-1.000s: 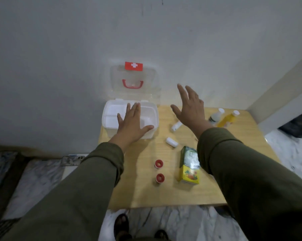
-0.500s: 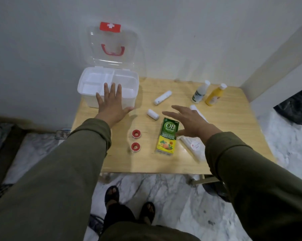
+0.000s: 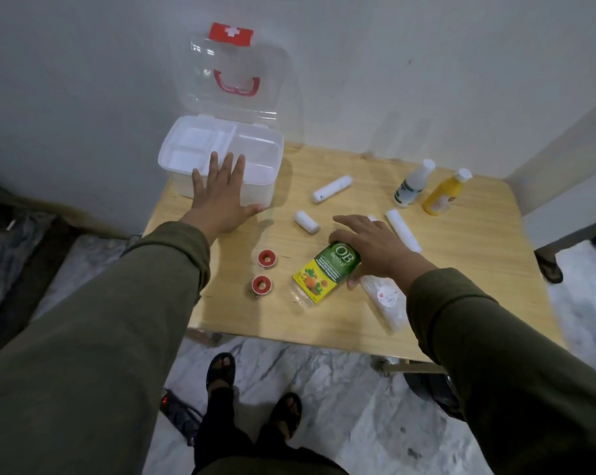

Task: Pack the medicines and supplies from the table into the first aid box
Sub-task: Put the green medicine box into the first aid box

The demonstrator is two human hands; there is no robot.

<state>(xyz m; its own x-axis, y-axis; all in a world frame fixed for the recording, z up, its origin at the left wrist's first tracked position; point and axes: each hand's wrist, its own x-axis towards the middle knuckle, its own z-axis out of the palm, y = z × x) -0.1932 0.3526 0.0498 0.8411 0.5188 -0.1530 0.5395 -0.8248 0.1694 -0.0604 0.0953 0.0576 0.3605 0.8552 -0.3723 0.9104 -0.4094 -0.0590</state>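
Left hand (image 3: 221, 197): open, flat on the first aid box (image 3: 255, 145) at 11 o'clock.
Right hand (image 3: 368, 248): curled around green carton (image 3: 327, 270), table (image 3: 478, 269) centre.
Risk: loose top grip, carton may slip; sleeve could drag the plastic packet (image 3: 385, 303).

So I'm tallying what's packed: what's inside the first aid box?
The first aid box stands open, and its white compartments look empty. The left hand rests on the front rim, covering a little of the tray there, so that part can't be checked.
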